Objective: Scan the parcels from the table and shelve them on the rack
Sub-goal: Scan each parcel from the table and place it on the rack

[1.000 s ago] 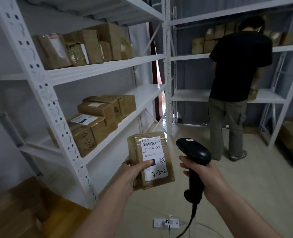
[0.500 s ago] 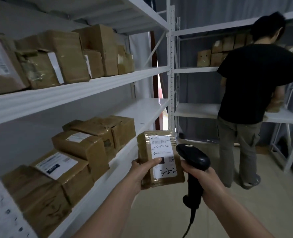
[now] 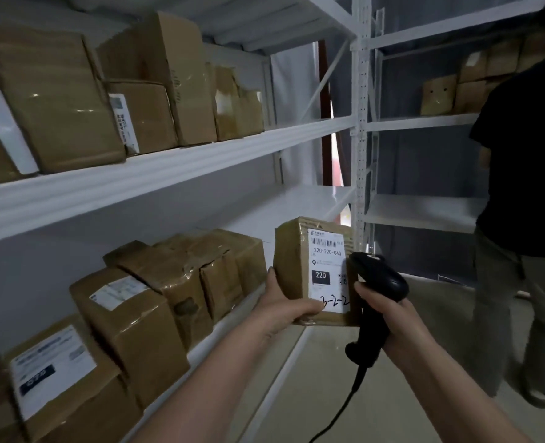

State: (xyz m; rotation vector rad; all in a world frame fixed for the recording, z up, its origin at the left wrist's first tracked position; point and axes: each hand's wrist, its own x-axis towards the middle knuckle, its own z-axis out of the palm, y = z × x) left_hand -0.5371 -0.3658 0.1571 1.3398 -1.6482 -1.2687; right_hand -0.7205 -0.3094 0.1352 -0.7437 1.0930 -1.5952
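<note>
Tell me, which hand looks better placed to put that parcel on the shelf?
Left. The left hand already grips the parcel beside the rack; the right hand holds the scanner.

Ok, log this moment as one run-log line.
stage: at rack, parcel unshelved | left hand: holds parcel, label up | right hand: grips scanner beside label | middle shelf: free space past boxes

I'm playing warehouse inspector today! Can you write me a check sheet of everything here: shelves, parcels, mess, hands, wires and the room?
Surface: white rack; the table is not in view.
Job's things: parcel held upright, label facing the camera; scanner beside it.
Clutter: boxes on the lower shelf, more boxes above.
Hands: left hand holds the parcel; right hand grips the scanner.
Cables: scanner cord hangs down.
Surroundings: another person at a far rack.
</note>
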